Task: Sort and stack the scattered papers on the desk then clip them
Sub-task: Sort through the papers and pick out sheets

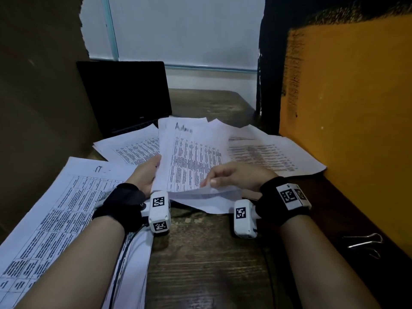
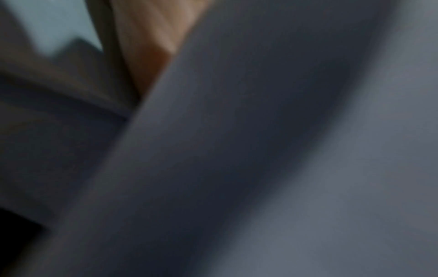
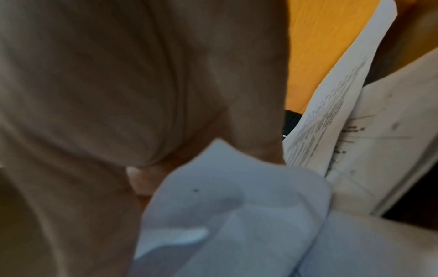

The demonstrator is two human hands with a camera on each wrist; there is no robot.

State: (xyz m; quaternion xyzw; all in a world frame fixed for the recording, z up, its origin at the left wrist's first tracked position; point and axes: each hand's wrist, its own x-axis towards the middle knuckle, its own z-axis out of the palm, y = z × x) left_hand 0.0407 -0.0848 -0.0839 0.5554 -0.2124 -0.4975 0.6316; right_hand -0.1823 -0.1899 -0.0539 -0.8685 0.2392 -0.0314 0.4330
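Gripping the "Admin" sheets at their left edge, my left hand steadied them above the desk while my right hand pinched a lower corner to square them; the binder clip waited nearby.

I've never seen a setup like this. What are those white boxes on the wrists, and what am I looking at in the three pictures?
No robot here: a person sorts papers with bare hands. The white boxes strapped to the wrists are small cameras. The big picture comes from a head camera; the two blurry ones look along each hand. The left hand holds the left edge of the sheet marked "Admin", and the right hand pinches its lower corner. More printed sheets lie scattered on the wooden desk, among them one marked "IT". A laptop stands behind them, and a binder clip waits on the right.
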